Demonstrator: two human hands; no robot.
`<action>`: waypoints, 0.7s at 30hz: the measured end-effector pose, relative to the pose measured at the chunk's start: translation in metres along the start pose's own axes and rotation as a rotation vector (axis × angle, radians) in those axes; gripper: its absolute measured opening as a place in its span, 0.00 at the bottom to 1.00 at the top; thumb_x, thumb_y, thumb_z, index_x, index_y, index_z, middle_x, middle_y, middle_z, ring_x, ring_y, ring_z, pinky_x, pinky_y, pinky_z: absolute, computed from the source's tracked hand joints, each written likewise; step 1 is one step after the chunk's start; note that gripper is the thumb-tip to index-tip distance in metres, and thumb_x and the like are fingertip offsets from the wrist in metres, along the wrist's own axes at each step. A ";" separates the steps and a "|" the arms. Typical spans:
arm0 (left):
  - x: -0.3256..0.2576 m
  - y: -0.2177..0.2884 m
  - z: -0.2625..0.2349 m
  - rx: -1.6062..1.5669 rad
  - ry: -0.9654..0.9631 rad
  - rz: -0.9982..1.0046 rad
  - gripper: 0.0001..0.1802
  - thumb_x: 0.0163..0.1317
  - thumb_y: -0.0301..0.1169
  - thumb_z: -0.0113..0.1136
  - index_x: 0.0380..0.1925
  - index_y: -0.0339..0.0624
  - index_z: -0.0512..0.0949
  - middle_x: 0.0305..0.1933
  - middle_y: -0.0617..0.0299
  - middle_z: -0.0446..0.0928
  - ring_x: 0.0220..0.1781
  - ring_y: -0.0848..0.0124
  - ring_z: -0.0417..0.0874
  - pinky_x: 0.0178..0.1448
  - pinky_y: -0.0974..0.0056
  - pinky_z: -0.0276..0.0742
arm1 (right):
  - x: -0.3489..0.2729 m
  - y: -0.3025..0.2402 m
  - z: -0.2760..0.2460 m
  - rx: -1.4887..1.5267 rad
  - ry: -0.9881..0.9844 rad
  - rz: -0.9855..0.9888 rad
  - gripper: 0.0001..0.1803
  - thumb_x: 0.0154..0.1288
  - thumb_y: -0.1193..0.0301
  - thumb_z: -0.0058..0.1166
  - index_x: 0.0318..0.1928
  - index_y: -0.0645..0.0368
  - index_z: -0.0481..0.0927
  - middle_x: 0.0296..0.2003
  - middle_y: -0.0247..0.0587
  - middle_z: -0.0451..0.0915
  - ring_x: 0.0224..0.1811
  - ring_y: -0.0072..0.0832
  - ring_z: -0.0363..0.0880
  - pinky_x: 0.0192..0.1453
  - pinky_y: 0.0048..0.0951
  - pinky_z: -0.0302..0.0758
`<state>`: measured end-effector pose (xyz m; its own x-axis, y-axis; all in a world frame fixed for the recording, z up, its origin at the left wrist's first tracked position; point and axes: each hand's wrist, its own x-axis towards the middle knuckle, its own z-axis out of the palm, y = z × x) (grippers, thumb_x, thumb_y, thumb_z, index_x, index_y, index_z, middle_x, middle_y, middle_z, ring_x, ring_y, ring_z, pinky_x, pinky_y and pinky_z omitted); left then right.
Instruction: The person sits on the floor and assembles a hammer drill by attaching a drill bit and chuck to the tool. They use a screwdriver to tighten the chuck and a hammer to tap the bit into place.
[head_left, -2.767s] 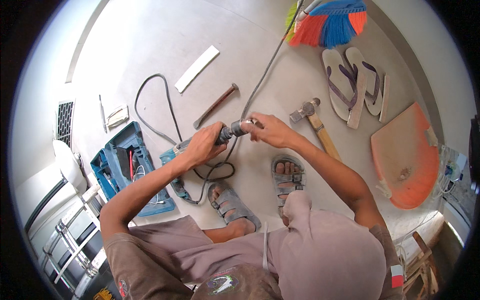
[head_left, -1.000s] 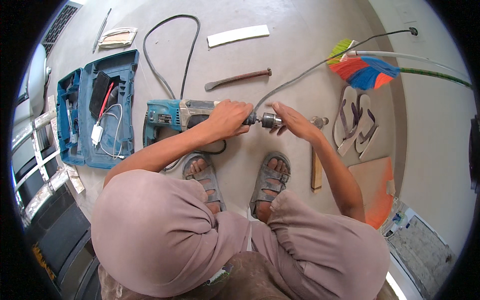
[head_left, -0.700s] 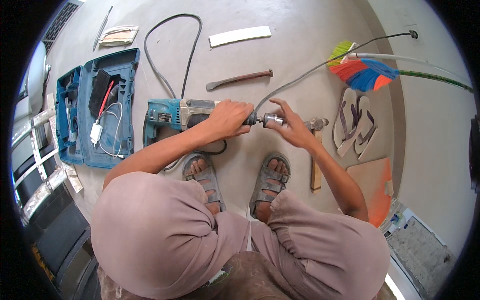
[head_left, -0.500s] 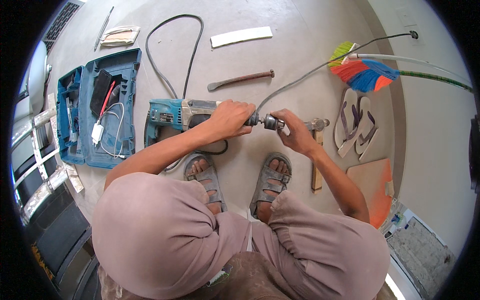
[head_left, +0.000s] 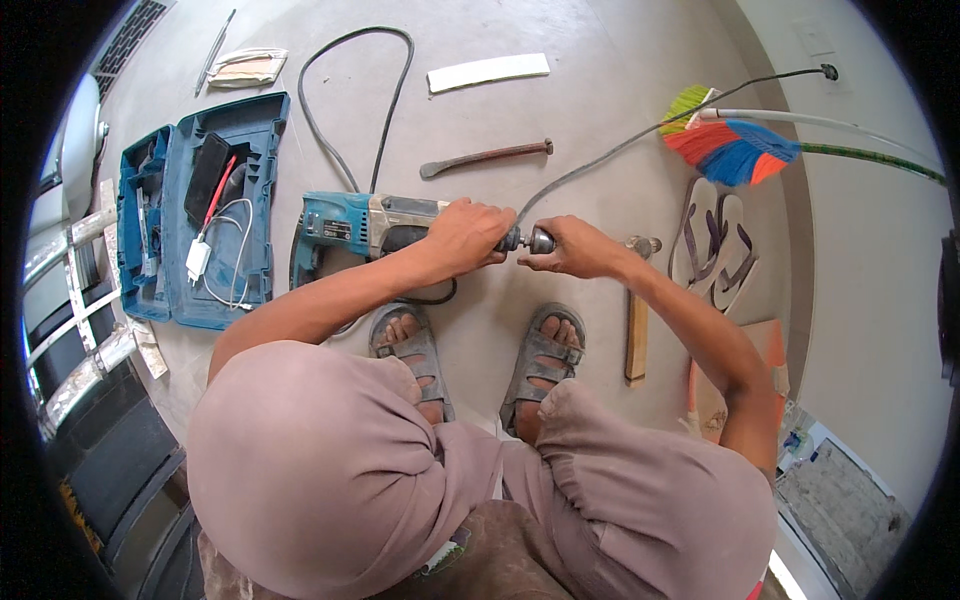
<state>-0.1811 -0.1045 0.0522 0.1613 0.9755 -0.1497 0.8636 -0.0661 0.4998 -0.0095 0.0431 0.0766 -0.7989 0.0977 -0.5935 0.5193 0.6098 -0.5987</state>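
A teal and grey rotary hammer drill (head_left: pixel 338 222) lies on its side across the floor ahead of my feet, its nose toward the right. My left hand (head_left: pixel 466 238) is closed around the front of its body, just behind the black collar. At the drill's tip is a metal drill chuck (head_left: pixel 541 240), joined to the collar by a short shank. My right hand (head_left: pixel 575 247) is closed on this chuck, thumb and fingers wrapped round it, so its far end is hidden.
Left of the drill lies an open teal case (head_left: pixel 225 312) holding a phone and charger. A chisel (head_left: pixel 485 158), white strip (head_left: pixel 488 72) and looping cable (head_left: pixel 410 70) are beyond it. Rightward are a hammer (head_left: pixel 637 330), flip-flops (head_left: pixel 735 250) and a colourful broom (head_left: pixel 735 148).
My right hand has moved in over the chuck and wrapped round it; before, its fingers were more open at the chuck's far end. My left hand keeps its grip.
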 end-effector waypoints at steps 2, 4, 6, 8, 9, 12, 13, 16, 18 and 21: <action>0.003 0.000 0.000 0.012 -0.028 -0.008 0.24 0.50 0.40 0.74 0.38 0.42 0.70 0.35 0.54 0.80 0.41 0.52 0.83 0.44 0.50 0.75 | -0.007 0.004 0.019 -0.284 0.246 -0.104 0.25 0.60 0.53 0.65 0.39 0.62 0.74 0.28 0.53 0.81 0.33 0.48 0.83 0.38 0.46 0.78; 0.007 0.001 -0.001 0.019 -0.030 -0.012 0.24 0.50 0.39 0.74 0.38 0.42 0.70 0.35 0.54 0.80 0.41 0.52 0.83 0.43 0.50 0.75 | -0.006 0.014 0.032 -0.371 0.420 -0.182 0.26 0.61 0.52 0.64 0.42 0.62 0.72 0.29 0.53 0.81 0.33 0.48 0.83 0.38 0.47 0.78; 0.010 0.002 -0.004 0.023 -0.009 -0.012 0.24 0.50 0.39 0.74 0.38 0.42 0.70 0.34 0.53 0.80 0.41 0.51 0.83 0.42 0.49 0.75 | -0.009 0.025 0.033 -0.373 0.494 -0.256 0.26 0.62 0.51 0.63 0.44 0.61 0.72 0.30 0.52 0.81 0.32 0.46 0.83 0.37 0.45 0.79; 0.005 -0.003 -0.001 0.011 0.054 0.015 0.23 0.50 0.39 0.74 0.37 0.41 0.70 0.34 0.53 0.80 0.40 0.51 0.83 0.42 0.49 0.76 | -0.013 0.017 0.019 -0.289 0.475 -0.333 0.26 0.63 0.51 0.63 0.46 0.61 0.73 0.32 0.50 0.82 0.32 0.41 0.84 0.36 0.39 0.80; 0.002 -0.006 0.000 0.007 0.088 0.028 0.23 0.50 0.39 0.74 0.37 0.41 0.70 0.33 0.53 0.80 0.40 0.51 0.83 0.42 0.49 0.76 | -0.012 0.011 0.012 0.072 0.299 -0.149 0.26 0.63 0.52 0.63 0.47 0.60 0.73 0.32 0.48 0.81 0.33 0.39 0.85 0.38 0.37 0.80; 0.006 0.000 -0.005 -0.013 -0.018 -0.054 0.22 0.50 0.38 0.74 0.36 0.42 0.71 0.33 0.53 0.80 0.40 0.50 0.83 0.42 0.48 0.76 | -0.010 0.026 -0.004 0.772 -0.085 0.172 0.28 0.63 0.56 0.66 0.54 0.60 0.72 0.39 0.44 0.81 0.43 0.34 0.84 0.47 0.34 0.81; 0.010 0.002 -0.004 -0.018 -0.011 -0.043 0.22 0.50 0.38 0.73 0.36 0.42 0.71 0.34 0.52 0.80 0.40 0.51 0.83 0.42 0.48 0.76 | -0.011 0.040 -0.001 0.767 -0.093 0.093 0.30 0.63 0.58 0.68 0.58 0.60 0.70 0.45 0.45 0.80 0.48 0.33 0.83 0.53 0.35 0.80; 0.006 0.000 -0.004 -0.015 0.007 -0.048 0.21 0.50 0.37 0.73 0.36 0.42 0.71 0.34 0.52 0.80 0.40 0.51 0.84 0.42 0.48 0.77 | -0.027 0.033 0.032 0.207 0.618 -0.365 0.33 0.64 0.56 0.66 0.61 0.61 0.68 0.53 0.45 0.77 0.48 0.29 0.80 0.55 0.33 0.78; 0.003 -0.001 -0.003 -0.013 0.032 -0.041 0.21 0.50 0.37 0.73 0.35 0.42 0.72 0.34 0.52 0.80 0.39 0.50 0.84 0.41 0.48 0.77 | -0.025 0.025 0.039 0.631 0.543 -0.108 0.34 0.63 0.57 0.67 0.63 0.59 0.67 0.51 0.42 0.77 0.47 0.29 0.79 0.56 0.34 0.78; 0.010 0.007 -0.009 -0.002 -0.034 -0.064 0.21 0.49 0.37 0.73 0.36 0.42 0.71 0.34 0.52 0.80 0.40 0.51 0.84 0.41 0.49 0.77 | -0.025 0.052 0.047 0.947 0.268 0.073 0.29 0.68 0.60 0.62 0.63 0.59 0.68 0.51 0.44 0.78 0.49 0.27 0.79 0.53 0.31 0.77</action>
<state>-0.1775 -0.0930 0.0614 0.1222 0.9700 -0.2101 0.8716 -0.0037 0.4902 0.0517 0.0356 0.0348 -0.7366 0.3566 -0.5747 0.5051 -0.2750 -0.8181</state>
